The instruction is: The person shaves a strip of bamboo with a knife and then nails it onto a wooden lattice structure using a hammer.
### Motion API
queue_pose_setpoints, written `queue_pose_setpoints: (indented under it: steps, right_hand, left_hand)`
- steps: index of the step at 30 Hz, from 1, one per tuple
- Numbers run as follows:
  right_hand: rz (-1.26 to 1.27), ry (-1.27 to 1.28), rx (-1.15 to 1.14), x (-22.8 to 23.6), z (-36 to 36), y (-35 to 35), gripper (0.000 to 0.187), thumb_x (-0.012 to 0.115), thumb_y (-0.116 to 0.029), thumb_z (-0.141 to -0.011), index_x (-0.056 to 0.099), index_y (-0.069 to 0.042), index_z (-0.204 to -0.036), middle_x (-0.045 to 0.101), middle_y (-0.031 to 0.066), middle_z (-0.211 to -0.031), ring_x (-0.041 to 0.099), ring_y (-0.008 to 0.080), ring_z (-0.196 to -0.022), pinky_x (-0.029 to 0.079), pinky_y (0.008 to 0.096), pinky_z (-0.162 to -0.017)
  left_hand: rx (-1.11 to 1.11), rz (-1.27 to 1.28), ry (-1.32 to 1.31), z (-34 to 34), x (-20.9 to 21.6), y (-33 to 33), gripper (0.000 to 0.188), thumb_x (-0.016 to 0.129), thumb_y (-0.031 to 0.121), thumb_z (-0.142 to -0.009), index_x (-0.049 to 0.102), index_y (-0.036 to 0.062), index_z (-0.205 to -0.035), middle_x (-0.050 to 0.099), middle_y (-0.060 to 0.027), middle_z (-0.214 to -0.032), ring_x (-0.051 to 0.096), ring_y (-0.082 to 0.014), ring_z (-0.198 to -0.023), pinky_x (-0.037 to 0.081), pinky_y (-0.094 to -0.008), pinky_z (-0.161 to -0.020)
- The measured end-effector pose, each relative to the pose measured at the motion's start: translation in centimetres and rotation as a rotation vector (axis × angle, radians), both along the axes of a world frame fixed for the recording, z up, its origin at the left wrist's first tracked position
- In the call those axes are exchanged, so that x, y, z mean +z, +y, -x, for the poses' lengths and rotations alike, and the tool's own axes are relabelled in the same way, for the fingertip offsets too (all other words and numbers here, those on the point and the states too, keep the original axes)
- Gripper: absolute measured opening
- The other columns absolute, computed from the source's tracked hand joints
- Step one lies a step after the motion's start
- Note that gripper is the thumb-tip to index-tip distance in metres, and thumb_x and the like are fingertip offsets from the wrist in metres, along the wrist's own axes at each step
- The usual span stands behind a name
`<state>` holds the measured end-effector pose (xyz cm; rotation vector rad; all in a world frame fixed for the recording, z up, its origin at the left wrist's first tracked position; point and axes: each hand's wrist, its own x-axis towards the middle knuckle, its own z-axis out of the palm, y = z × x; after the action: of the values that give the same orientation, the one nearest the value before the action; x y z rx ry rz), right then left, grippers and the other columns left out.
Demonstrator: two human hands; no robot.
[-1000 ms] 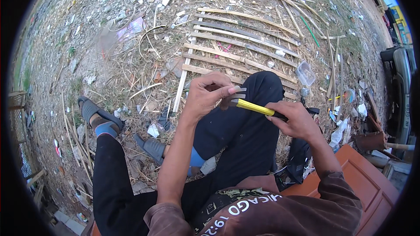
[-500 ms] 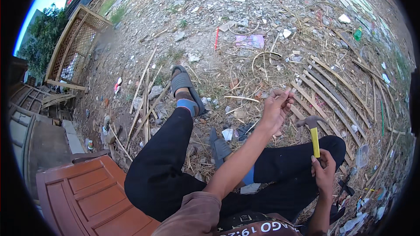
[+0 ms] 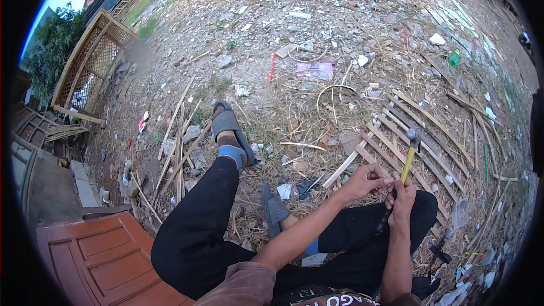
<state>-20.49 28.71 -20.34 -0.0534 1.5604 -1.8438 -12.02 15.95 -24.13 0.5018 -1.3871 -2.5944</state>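
The hammer's (image 3: 407, 163) handle is yellow and black. Trousers (image 3: 195, 229) are black, sandals (image 3: 228, 124) grey, socks (image 3: 231, 152) blue, the shirt (image 3: 243, 284) brown. Toward the ground's (image 3: 164, 99) left edge, a tan panel (image 3: 90, 59) shows criss-cross lattice. The door (image 3: 97, 256) is reddish-brown.

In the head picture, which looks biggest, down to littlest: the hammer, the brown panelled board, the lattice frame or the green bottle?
1. brown panelled board
2. lattice frame
3. hammer
4. green bottle
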Motion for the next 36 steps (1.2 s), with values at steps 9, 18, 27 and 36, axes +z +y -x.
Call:
queue_pose_setpoints:
  steps: [9,18,27,36]
  right_hand:
    - [0.084,0.022,-0.012,-2.6,-0.8,1.6,0.026,0.062,-0.024,-0.097,0.058,0.001,-0.104,0.062,0.0066,-0.075,0.039,0.0051,-0.038,0.028,0.0192,-0.031]
    - [0.057,-0.026,0.012,-4.3,0.1,2.0,0.020,0.062,-0.021,-0.097,0.053,-0.005,-0.089,0.062,0.0063,-0.076,0.040,0.0044,-0.039,0.030,0.0179,-0.032]
    - [0.051,-0.064,0.116,-4.1,-0.7,1.5,0.018,0.061,-0.022,-0.097,0.052,-0.006,-0.096,0.057,0.0041,-0.068,0.040,0.0046,-0.040,0.032,0.0184,-0.033]
    - [0.083,-0.146,0.044,-3.8,-0.3,1.1,0.014,0.056,-0.020,-0.099,0.051,-0.007,-0.096,0.052,0.0030,-0.068,0.044,0.0074,-0.044,0.036,0.0212,-0.037]
  left_hand:
    - [-0.046,0.092,0.034,-0.2,-2.3,0.2,0.019,0.072,0.014,-0.091,0.057,0.0038,-0.084,0.062,-0.0013,-0.075,0.056,-0.0067,-0.066,0.044,-0.0226,-0.056]
    - [-0.024,0.329,0.111,0.2,-3.2,0.3,0.019,0.073,0.013,-0.088,0.058,0.0007,-0.086,0.063,-0.0021,-0.075,0.058,-0.0081,-0.071,0.048,-0.0270,-0.063]
    - [-0.267,0.156,0.098,-1.6,-2.0,-2.1,0.033,0.070,0.012,-0.091,0.063,-0.0035,-0.120,0.070,-0.0065,-0.087,0.063,-0.0100,-0.078,0.052,-0.0269,-0.071]
    - [-0.197,-0.240,0.030,-2.0,-4.4,-3.3,0.038,0.061,0.013,-0.097,0.056,-0.0020,-0.132,0.069,-0.0128,-0.108,0.068,-0.0214,-0.100,0.058,-0.0327,-0.093]
